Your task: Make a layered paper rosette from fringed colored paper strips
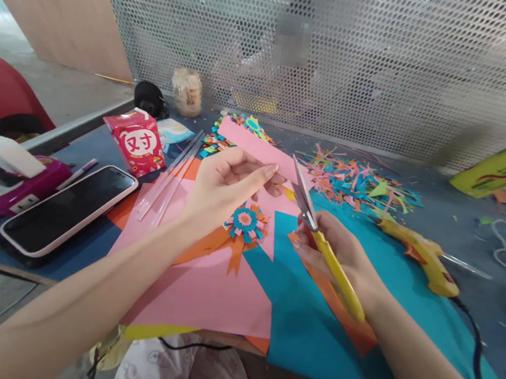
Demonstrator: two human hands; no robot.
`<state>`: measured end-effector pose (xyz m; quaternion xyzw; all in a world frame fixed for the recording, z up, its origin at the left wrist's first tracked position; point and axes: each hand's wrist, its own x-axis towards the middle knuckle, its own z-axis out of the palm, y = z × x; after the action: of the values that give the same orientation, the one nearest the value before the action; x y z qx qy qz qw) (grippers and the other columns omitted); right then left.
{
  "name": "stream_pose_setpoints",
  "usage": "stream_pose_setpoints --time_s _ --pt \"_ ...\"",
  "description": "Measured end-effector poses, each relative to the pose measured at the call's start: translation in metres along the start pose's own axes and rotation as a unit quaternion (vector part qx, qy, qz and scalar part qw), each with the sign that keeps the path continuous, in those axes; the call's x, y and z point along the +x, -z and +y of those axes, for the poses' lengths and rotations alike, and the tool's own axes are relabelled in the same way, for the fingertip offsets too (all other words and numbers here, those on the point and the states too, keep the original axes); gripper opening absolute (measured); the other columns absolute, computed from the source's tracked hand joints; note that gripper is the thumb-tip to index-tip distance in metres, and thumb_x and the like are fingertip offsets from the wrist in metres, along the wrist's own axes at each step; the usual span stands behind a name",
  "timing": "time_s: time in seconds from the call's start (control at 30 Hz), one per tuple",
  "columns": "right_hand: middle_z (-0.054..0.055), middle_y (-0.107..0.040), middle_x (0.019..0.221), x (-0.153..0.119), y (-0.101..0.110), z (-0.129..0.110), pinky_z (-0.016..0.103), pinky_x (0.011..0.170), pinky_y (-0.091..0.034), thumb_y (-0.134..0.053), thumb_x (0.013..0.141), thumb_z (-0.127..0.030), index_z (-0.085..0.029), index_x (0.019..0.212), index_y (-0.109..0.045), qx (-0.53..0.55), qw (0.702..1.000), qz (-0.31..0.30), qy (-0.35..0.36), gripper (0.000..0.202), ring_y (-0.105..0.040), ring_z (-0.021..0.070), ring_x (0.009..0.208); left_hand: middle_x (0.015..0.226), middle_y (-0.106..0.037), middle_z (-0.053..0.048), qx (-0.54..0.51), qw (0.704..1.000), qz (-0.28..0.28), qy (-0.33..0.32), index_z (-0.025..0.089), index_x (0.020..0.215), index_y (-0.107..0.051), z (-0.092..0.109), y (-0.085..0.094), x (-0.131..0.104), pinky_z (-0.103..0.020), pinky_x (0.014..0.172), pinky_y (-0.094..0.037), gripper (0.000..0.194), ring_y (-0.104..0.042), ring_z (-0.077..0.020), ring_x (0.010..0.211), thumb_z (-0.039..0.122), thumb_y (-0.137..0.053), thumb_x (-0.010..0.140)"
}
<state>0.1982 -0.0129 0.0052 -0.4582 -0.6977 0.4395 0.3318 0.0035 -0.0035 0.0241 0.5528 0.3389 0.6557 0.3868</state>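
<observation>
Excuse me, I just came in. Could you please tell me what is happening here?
A person's right hand holds yellow-handled scissors above coloured paper sheets. The left hand is raised, fingers bent; I cannot tell whether it holds something small. Near it, a layered paper rosette lies on the sheets. A yellow glue gun lies to the right.

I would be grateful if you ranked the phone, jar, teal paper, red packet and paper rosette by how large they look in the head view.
Largest to smallest:
1. Teal paper
2. Phone
3. Red packet
4. Jar and paper rosette: too alike to rank
</observation>
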Motion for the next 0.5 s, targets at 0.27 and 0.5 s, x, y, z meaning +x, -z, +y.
stream_pose_setpoints --time_s 0.27,0.5 --pt "-0.003 -0.046 0.065 -0.0009 0.0003 -0.0004 0.027 0.049 -0.035 -0.072 0.063 -0.045 -0.025 0.073 -0.047 -0.002 1.0 0.001 -0.006 0.034 -0.043 0.014 0.059 0.066 -0.072 -0.003 -0.006 1.0 0.001 0.004 0.016 0.067 -0.06 -0.0003 -0.0004 -0.0005 -0.022 0.047 -0.047 0.028 -0.068 -0.0143 0.059 0.04 -0.073 0.071" --pt "-0.003 -0.046 0.065 -0.0004 0.0014 0.0044 0.026 0.05 -0.034 -0.072 0.065 -0.043 -0.024 0.075 -0.047 -0.003 1.0 -0.003 -0.005 0.033 -0.043 0.0134 0.06 0.071 -0.072 -0.006 -0.002 1.0 -0.007 0.003 0.015 0.072 -0.061 -0.0017 0.0011 -0.0001 -0.023 0.048 -0.048 0.027 -0.07 -0.0169 0.065 0.04 -0.072 0.072"
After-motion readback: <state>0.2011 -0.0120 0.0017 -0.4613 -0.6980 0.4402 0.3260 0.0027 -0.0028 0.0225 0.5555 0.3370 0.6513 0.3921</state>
